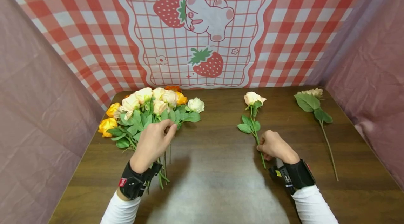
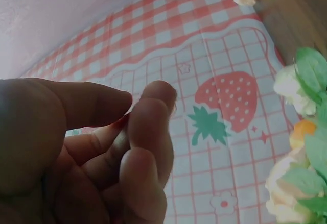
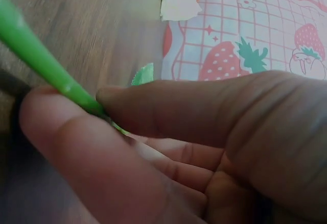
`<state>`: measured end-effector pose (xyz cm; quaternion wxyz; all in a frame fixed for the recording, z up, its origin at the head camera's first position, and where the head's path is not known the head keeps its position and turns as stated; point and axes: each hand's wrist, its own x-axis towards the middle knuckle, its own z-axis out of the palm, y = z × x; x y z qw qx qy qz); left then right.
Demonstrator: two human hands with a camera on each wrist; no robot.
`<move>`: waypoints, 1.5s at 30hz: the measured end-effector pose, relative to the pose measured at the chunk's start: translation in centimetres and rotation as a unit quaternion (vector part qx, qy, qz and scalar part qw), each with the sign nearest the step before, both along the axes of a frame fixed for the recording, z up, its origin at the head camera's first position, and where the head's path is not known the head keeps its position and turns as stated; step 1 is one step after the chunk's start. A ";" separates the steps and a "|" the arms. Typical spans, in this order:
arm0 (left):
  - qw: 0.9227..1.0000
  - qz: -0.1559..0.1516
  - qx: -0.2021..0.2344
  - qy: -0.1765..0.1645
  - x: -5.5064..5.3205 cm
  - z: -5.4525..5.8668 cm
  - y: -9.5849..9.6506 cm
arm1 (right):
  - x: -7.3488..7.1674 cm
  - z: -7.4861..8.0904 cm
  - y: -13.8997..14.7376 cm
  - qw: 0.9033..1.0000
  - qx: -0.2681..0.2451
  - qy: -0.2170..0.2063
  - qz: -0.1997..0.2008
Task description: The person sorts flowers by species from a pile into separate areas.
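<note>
From the middle of the counter (image 1: pixel 217 182), a white sleeve comes in at 8 o'clock and another at 4 o'clock, each leading to a black wrist strap (image 1: pixel 300 175).

At 3 o'clock, the right hand (image 1: pixel 277 146) has its grip clamped on the lower stem of a peach rose (image 1: pixel 253 123), thumb against forefinger. The cut end points to about 5 o'clock, the bloom to between 11 and 12; whether the rose touches the counter I cannot tell.

At 9 o'clock, the left hand (image 1: pixel 154 141) hangs in front of a bunch of flowers (image 1: pixel 135 120), its grip holding nothing: the fingers bend loosely, with the thumb tip just beside them. The bunch mixes cream, peach and orange blooms, stems towards 6 o'clock, and a white rose (image 1: pixel 196 105) sits at its far right edge.

Between 2 and 3 o'clock, well apart from the rest, lies a single pale flower (image 1: pixel 322 116), its head towards 11.

Beyond, at 12 o'clock, hangs a red-checked cloth (image 1: pixel 290 24) printed with strawberries; pink drapes (image 1: pixel 369 76) flank it.
</note>
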<state>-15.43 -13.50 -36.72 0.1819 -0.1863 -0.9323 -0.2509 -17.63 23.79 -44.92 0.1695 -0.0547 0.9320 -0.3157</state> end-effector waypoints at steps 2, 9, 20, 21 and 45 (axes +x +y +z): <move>1.000 0.019 -0.007 -0.004 -0.2 0.0 -0.3 | 0.0 0.0 0.0 1.000 0.003 -0.004 -0.001; 0.997 0.074 -0.034 0.002 -1.5 -0.9 -1.8 | -0.1 0.4 -0.1 1.000 0.021 0.000 -0.007; 0.984 0.086 -0.123 -0.095 -2.8 -2.9 -2.5 | 0.6 2.1 -0.9 0.992 0.018 0.125 0.018; 0.982 0.085 -0.134 -0.098 -3.0 -3.3 -2.3 | 0.8 2.3 -1.1 0.991 0.017 0.131 0.021; 0.955 0.114 -0.239 -0.133 -4.1 -7.6 -1.6 | 1.6 3.0 -3.4 0.981 -0.003 0.185 0.055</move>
